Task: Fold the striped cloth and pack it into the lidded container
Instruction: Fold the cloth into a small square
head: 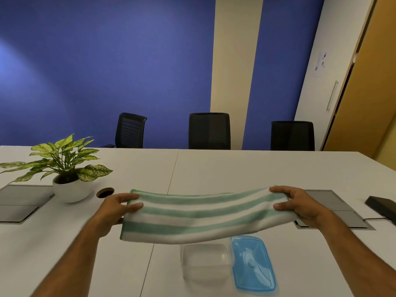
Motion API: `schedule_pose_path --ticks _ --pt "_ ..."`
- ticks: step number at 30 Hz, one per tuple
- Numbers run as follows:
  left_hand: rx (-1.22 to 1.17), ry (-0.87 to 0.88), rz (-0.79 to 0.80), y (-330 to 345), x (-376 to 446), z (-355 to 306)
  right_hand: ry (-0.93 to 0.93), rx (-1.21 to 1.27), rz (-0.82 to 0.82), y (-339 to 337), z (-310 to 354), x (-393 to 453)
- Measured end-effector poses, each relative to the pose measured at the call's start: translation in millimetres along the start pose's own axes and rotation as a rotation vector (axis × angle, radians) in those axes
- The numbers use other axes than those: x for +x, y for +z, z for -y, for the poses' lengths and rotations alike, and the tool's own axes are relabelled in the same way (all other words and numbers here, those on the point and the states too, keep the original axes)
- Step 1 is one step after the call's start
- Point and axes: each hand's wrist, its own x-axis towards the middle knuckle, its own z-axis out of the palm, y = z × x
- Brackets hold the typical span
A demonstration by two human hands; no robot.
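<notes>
The green-and-white striped cloth (201,215) hangs in the air above the table, folded into a long band and stretched between both hands. My left hand (116,207) grips its left end, my right hand (296,203) grips its right end. Below the cloth, near the table's front edge, stands the clear plastic container (204,263), open with nothing inside. Its blue lid (252,264) lies flat on the table, touching the container's right side. The cloth hides the far rims of both.
A potted plant in a white bowl (68,189) stands at the left, with a round cable hole (105,192) beside it. Grey floor-box panels (19,203) (334,207) lie at both sides. A black device (381,206) rests at the right edge. Three black chairs (209,130) line the far side.
</notes>
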Motion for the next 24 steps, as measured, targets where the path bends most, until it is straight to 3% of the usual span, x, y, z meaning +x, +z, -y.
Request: schedule_pose_path --ticks 3,10,24 --pt "0.14 -0.052 0.159 0 -2 4 0.017 -0.066 0.014 -4 2 0" --pt "0.284 -0.097 0.241 -7 1 1 0.046 -0.064 0.029 -13 2 -6" --pt "0.29 -0.043 0.2 5 8 -8 0.072 -0.079 0.007 -3 0 -11"
